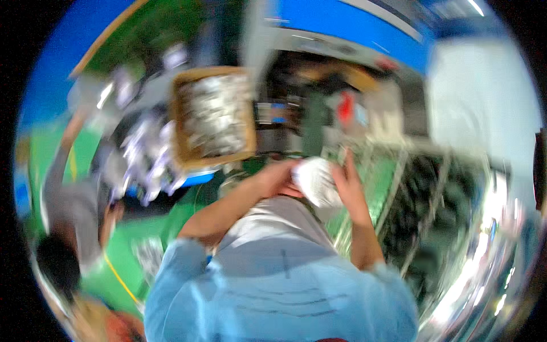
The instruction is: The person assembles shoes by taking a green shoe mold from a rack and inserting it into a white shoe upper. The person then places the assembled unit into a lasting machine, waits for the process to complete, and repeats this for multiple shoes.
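In front of my waist is a white rounded bundle (317,181), perhaps cloth or thin plastic; blur hides its exact kind. My left hand (279,178) has its fingers closed around the bundle's left side. Against its right side presses my right hand (352,189), the thumb on it and a finger pointing up and away. Ahead and to the left of my hands stands an open cardboard box (177,128), filled with many small whitish-grey pieces.
A co-worker in a grey top (74,208) bends at the left beside a heap of white and purple pieces (148,154). Blue machinery (364,25) and a red object (345,108) stand ahead. A metal-barred rack of dark parts (421,194) is to my right. The floor (119,265) is green.
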### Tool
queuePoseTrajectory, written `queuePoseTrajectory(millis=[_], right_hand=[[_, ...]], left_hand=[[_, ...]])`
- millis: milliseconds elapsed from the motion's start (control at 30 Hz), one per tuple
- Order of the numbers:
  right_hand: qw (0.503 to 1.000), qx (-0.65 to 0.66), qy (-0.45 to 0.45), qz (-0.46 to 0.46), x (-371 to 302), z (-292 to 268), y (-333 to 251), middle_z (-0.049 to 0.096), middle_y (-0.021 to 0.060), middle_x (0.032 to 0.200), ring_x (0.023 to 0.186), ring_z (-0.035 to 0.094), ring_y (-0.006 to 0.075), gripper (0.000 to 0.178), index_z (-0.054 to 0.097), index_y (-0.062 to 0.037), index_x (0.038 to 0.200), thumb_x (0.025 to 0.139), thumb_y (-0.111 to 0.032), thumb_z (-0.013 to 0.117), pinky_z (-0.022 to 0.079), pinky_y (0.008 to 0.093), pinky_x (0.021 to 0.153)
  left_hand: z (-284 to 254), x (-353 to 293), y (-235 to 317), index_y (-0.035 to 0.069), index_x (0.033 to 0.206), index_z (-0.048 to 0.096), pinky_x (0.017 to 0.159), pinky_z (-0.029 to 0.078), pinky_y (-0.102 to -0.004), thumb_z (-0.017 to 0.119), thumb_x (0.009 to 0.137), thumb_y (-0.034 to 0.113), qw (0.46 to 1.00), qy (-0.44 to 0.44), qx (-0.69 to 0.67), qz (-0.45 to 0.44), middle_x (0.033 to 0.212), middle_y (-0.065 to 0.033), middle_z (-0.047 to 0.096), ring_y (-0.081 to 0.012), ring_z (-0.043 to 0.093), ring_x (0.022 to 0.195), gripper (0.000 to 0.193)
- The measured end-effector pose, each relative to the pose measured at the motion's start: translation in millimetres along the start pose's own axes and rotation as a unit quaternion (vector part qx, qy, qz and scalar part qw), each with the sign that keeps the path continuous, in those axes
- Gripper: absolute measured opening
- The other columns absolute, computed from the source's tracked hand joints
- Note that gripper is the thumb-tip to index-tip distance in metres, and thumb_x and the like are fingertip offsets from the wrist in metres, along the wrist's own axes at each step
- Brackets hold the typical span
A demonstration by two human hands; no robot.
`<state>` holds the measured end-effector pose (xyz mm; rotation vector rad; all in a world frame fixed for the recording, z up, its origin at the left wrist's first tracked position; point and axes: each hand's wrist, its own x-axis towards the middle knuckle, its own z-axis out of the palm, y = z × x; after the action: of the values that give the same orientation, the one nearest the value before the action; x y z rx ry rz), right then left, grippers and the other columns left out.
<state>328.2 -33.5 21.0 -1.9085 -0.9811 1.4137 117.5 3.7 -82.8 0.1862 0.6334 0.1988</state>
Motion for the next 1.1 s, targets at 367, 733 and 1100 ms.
queuePoseTrajectory(millis=[367, 733, 1100], right_hand=[[0.965, 0.126, 0.157, -0.169, -29, 36, 46, 0.06, 0.0185, 0.139, 0.126, 0.057, 0.023, 0.089, 0.044, 0.0016, 0.148, 0.075, -0.022, 0.088, 0.042, 0.0338, 0.109], [0.622, -0.129, 0.728, 0.259, -276, -87, 231, 0.034, 0.0307, 0.155, 0.142, 0.037, 0.0449, 0.077, 0.017, 0.0043, 0.157, 0.101, -0.029, 0.057, 0.035, 0.0473, 0.115], [0.619, -0.3, 0.56, 0.462, -342, -277, 381, 0.045, 0.0276, 0.147, 0.137, 0.044, 0.0432, 0.071, 0.03, -0.0006, 0.154, 0.099, -0.037, 0.058, 0.04, 0.0511, 0.11]], left_hand=[[-64, -111, 2, -0.001, 0.124, 0.062, 0.097, 0.045, -0.0332, 0.063, 0.093, 0.047, 0.918, 0.218, 0.29, 0.162, 0.118, -0.0049, 0.063, -0.0192, 0.059, 0.107, 0.057], [-24, -89, -15, 0.007, 0.115, 0.065, 0.082, 0.043, -0.0244, 0.075, 0.092, 0.021, 0.863, 0.1, 0.454, 0.198, 0.098, 0.0016, 0.059, -0.0101, 0.051, 0.088, 0.028], [21, -100, -57, -0.002, 0.1, 0.07, 0.091, 0.047, -0.0317, 0.072, 0.092, 0.01, 0.643, 0.24, 0.669, 0.285, 0.104, -0.0078, 0.066, -0.0153, 0.059, 0.098, 0.015]])
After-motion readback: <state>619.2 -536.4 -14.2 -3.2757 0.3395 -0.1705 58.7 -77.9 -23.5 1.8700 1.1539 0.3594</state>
